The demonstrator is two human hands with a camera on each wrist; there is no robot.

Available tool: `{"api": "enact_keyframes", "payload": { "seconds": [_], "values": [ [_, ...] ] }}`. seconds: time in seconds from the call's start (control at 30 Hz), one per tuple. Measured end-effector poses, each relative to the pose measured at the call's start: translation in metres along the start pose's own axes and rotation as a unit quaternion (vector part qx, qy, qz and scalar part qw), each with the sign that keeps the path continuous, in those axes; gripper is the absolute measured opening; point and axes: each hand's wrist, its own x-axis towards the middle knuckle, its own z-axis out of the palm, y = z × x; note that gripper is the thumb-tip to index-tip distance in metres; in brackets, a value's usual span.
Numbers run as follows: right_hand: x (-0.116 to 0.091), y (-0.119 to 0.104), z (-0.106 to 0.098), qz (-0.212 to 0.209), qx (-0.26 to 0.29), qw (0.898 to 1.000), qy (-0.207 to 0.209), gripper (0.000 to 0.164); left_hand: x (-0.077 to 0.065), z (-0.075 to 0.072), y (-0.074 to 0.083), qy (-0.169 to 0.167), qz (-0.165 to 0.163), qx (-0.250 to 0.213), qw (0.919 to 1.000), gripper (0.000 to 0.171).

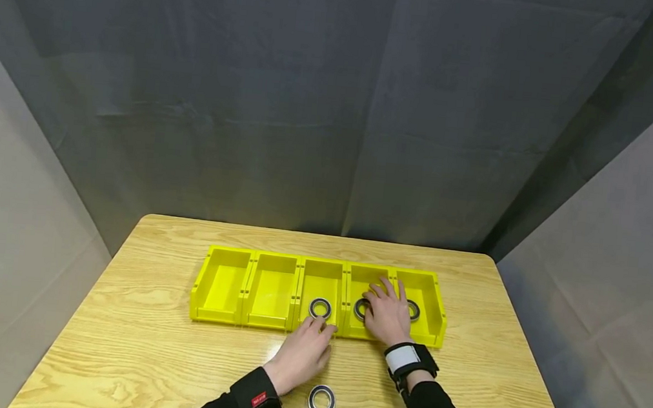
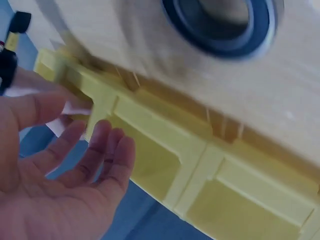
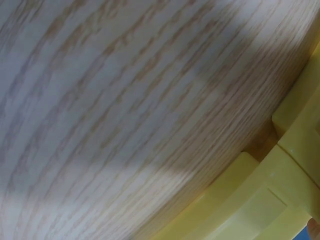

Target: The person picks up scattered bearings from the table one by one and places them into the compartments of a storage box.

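A row of yellow bins [image 1: 269, 323] stands on the table, divided into several compartments. My left hand [image 1: 303, 356] is at the front edge of the middle compartment, just short of a ball bearing [image 1: 320, 308] lying inside; the left wrist view shows its fingers loosely bent around nothing. My right hand [image 1: 389, 318] reaches over the fourth compartment with fingers spread. Beside its thumb side lies another bearing [image 1: 360, 309], partly covered by the hand. A third bearing [image 1: 414, 310] shows in the rightmost compartment, also partly hidden. One more bearing [image 1: 321, 401] lies on the table near my left wrist.
The wooden table [image 1: 133, 349] carries the bins toward its far edge. A dark grey cloth [image 1: 265, 108] hangs behind it. Pale panels [image 1: 15, 228] flank both sides. The two compartments at left show bare yellow floors.
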Motion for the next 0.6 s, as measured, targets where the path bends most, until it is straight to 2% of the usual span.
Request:
{"api": "enact_keyframes", "payload": {
  "seconds": [0.13,0.33,0.5,0.6],
  "values": [
    [-0.001,0.000,0.000,0.000,-0.002,1.000,-0.003,0.026,-0.014,-0.001,0.009,-0.050,-0.001,-0.036,0.9981,0.028],
    [-0.001,0.000,0.000,0.001,0.003,1.000,-0.002,0.026,-0.028,0.006,0.017,-0.132,-0.008,-0.074,0.9884,0.031],
    [0.000,0.000,0.000,0.002,0.007,1.000,-0.007,0.027,-0.034,0.012,0.022,-0.158,0.002,-0.073,0.9848,0.028],
    [0.000,0.000,0.000,0.001,0.007,1.000,-0.009,0.027,-0.037,0.015,0.026,-0.156,0.009,-0.056,0.9862,0.027]
  ]
}}
